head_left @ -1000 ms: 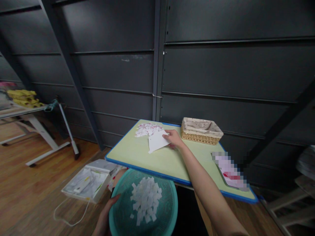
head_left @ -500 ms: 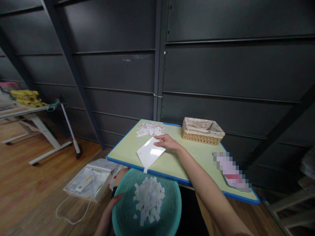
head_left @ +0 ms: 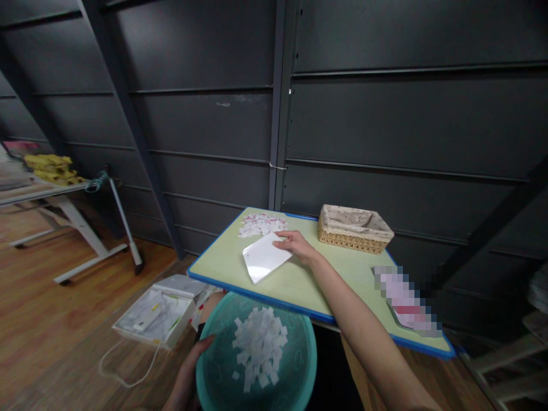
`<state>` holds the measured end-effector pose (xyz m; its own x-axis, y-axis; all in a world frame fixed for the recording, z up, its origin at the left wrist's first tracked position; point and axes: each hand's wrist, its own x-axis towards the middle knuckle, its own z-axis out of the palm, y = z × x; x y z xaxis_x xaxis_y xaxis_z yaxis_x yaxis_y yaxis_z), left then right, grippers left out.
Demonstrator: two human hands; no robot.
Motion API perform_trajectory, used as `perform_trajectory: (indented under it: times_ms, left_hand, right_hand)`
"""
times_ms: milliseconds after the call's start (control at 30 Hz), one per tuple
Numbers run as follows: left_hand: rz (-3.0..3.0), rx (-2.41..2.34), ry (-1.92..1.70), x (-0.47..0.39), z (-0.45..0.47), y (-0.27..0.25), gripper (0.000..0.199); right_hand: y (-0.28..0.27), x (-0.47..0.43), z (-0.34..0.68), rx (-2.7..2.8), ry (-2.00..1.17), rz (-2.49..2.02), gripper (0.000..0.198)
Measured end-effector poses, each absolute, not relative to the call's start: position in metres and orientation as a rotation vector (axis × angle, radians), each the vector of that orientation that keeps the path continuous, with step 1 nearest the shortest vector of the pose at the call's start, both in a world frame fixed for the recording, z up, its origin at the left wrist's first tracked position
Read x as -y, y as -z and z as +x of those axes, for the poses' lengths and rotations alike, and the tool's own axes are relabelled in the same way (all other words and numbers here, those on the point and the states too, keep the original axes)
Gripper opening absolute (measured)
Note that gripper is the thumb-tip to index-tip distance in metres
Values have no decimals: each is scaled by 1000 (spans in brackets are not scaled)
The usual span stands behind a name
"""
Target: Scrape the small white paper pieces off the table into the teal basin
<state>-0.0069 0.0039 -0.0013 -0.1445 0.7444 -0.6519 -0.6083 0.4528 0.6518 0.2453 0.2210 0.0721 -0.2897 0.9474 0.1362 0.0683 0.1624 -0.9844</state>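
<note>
My right hand point(head_left: 296, 245) pinches one edge of a thin, glossy white sheet point(head_left: 264, 260), tilted just above the pale green table point(head_left: 226, 260). Beyond the sheet, a heap of small white and pink paper pieces point(head_left: 262, 224) lies at the table's far left. My left hand point(head_left: 197, 354) grips the left rim of a teal plastic basket point(head_left: 295, 365), below the table's front edge. Inside the basket is a pile of small white pieces point(head_left: 260, 345). The left fingers are partly hidden over the rim.
A cloth-lined wicker basket point(head_left: 355, 228) stands at the table's back right, with a partly blurred pinkish item point(head_left: 406, 302) nearer the right corner. An open white box point(head_left: 154, 314) with a cord lies on the floor at left. Behind is a dark panel wall point(head_left: 385, 125).
The white sheet has tilted, its front corner now back from the table edge. A small white slip at that corner is no longer there. My left hand stays on the basket rim.
</note>
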Motion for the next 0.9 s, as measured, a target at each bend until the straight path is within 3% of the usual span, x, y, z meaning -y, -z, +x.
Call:
perform_trajectory:
  times_ms: [200,300,667,900]
  left_hand:
    - [126,-1311,-1213,-4,-1,-9,43]
    - [133,-1311,-1225,-6,0,-13,45]
    - [124,-1308,-1250,-8,0,-14,34]
    - [84,-1299,-1185,-4,3,-21,44]
  right_hand:
    - [-75,-234,266,1431,-388,-1342,50]
    - [-78,-230,268,1510,-176,-1511,45]
    - [-87,-222,263,1574,-42,-1719,41]
    - [-87,-222,263,1575,-62,-1723,40]
